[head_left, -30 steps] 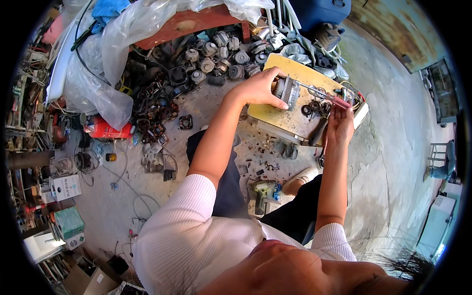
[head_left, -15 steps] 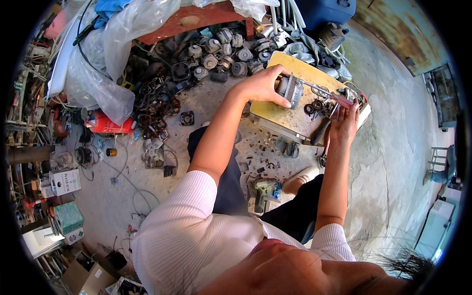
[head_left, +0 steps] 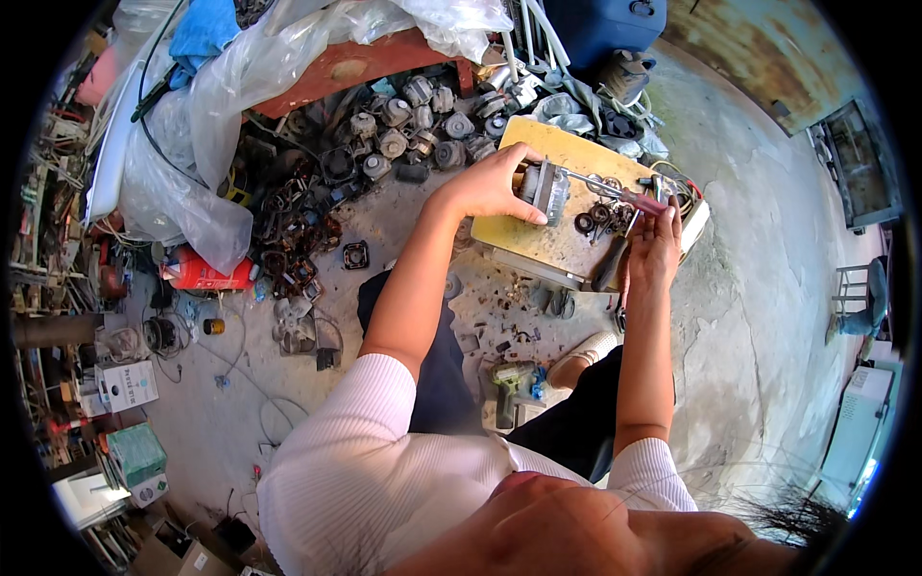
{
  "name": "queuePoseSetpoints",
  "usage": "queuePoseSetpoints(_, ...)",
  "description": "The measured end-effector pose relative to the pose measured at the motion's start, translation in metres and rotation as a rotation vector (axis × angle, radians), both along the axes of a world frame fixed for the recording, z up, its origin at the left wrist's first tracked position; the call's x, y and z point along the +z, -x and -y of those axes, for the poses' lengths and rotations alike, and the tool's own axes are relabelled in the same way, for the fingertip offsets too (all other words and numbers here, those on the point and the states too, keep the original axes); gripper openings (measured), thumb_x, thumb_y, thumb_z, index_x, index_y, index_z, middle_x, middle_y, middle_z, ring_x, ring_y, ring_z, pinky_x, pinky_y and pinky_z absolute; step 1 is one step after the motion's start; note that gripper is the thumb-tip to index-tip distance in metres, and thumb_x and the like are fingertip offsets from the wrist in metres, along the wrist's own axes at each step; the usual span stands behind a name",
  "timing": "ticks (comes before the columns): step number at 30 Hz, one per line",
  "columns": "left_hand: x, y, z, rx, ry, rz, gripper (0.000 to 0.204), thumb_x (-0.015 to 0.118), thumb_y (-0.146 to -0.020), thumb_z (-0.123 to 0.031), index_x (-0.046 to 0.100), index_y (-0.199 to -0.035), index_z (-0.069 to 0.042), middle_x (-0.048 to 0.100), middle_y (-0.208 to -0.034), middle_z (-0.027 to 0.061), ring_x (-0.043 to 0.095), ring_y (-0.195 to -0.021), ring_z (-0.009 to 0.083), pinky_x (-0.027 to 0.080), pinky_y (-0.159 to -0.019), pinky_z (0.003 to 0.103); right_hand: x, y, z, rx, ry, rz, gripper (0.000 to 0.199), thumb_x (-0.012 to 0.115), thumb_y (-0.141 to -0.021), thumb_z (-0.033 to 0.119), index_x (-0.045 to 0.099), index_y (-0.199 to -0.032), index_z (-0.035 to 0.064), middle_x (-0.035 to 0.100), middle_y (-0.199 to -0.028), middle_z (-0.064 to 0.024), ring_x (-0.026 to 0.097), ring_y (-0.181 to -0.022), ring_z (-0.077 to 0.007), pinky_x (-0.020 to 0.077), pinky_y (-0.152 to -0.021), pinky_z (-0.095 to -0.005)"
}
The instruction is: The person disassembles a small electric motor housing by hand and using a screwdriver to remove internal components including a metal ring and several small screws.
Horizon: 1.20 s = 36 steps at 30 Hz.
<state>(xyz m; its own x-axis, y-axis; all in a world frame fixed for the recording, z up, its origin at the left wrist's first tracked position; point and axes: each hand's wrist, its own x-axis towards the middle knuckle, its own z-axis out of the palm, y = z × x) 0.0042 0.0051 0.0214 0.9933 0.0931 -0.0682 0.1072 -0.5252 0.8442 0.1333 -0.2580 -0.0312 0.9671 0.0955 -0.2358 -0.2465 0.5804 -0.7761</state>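
My left hand (head_left: 492,185) is closed around a small grey electric motor (head_left: 547,195), holding it on its side on a yellow-topped box (head_left: 523,235). In my right hand (head_left: 655,248) is a screwdriver (head_left: 642,201) with a reddish, see-through handle, the fingers at its butt end. Its metal shaft reaches across to the motor's flat side plate; the exact spot where the tip meets it is too small to tell. Between the hands, several dark ring-shaped parts (head_left: 601,221) lie on the box top. A black-handled tool (head_left: 611,263) rests beside my right wrist.
Used motors (head_left: 394,142) are heaped on the floor beyond my left arm, with coppery coils (head_left: 288,230) nearer. A cordless drill (head_left: 507,389) stands between my legs. Plastic sheeting (head_left: 216,125) hangs at the far left above a red container (head_left: 204,271). Cables (head_left: 274,408) trail over the floor.
The whole view has shifted, so the box and both hands appear slightly farther left and lower. My grips are the same, and the screwdriver still points at the motor.
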Motion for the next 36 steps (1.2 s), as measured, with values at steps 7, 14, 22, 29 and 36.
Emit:
queuePoseSetpoints(7, -0.003, 0.001, -0.001, 0.008, 0.043, -0.002, 0.089, 0.093, -0.059, -0.027, 0.047, -0.132, -0.006, 0.055, -0.133, 0.0169, 0.057, -0.120, 0.0271, 0.043, -0.102, 0.037, 0.010, 0.011, -0.009, -0.006, -0.003, 0.043, 0.039, 0.054, -0.102, 0.026, 0.048, -0.137, 0.0099, 0.060, -0.124, -0.0072, 0.058, -0.114, -0.0190, 0.0473, -0.096, -0.0356)
queuePoseSetpoints(14, 0.006, 0.001, 0.006, 0.041, 0.065, -0.046, 0.091, 0.092, -0.060, -0.032, 0.046, -0.134, -0.006, 0.051, -0.138, 0.0182, 0.051, -0.127, 0.0283, 0.040, -0.105, 0.036, -0.010, 0.001, -0.004, -0.040, -0.059, 0.033, 0.036, 0.048, -0.103, 0.013, 0.045, -0.138, 0.0047, 0.059, -0.123, -0.0106, 0.060, -0.113, -0.0210, 0.0483, -0.099, -0.0364)
queuePoseSetpoints(22, 0.005, 0.002, 0.004, 0.037, -0.039, -0.032, 0.092, 0.091, -0.061, -0.037, 0.045, -0.135, -0.008, 0.050, -0.140, 0.0148, 0.046, -0.132, 0.0302, 0.036, -0.109, 0.037, 0.003, 0.006, -0.007, -0.014, 0.010, -0.075, 0.031, 0.058, -0.100, 0.024, 0.058, -0.130, 0.0181, 0.063, -0.105, 0.0034, 0.058, -0.092, -0.0093, 0.0496, -0.079, -0.0274)
queuePoseSetpoints(29, 0.002, 0.001, 0.004, 0.016, -0.053, 0.004, 0.090, 0.090, -0.062, -0.036, 0.044, -0.134, -0.009, 0.051, -0.138, 0.0130, 0.047, -0.131, 0.0293, 0.036, -0.108, 0.038, -0.012, -0.004, -0.002, 0.006, -0.044, -0.024, 0.038, 0.055, -0.101, 0.020, 0.048, -0.138, 0.0138, 0.060, -0.120, -0.0046, 0.061, -0.108, -0.0193, 0.0496, -0.091, -0.0308)
queuePoseSetpoints(36, 0.009, 0.003, 0.007, 0.045, -0.064, -0.025, 0.088, 0.091, -0.061, -0.034, 0.044, -0.132, -0.009, 0.053, -0.135, 0.0122, 0.050, -0.128, 0.0289, 0.038, -0.106, 0.038, -0.003, 0.002, -0.004, 0.005, -0.019, -0.052, 0.028, 0.059, -0.100, 0.018, 0.055, -0.127, 0.0140, 0.064, -0.109, -0.0022, 0.063, -0.095, -0.0139, 0.0500, -0.080, -0.0245)
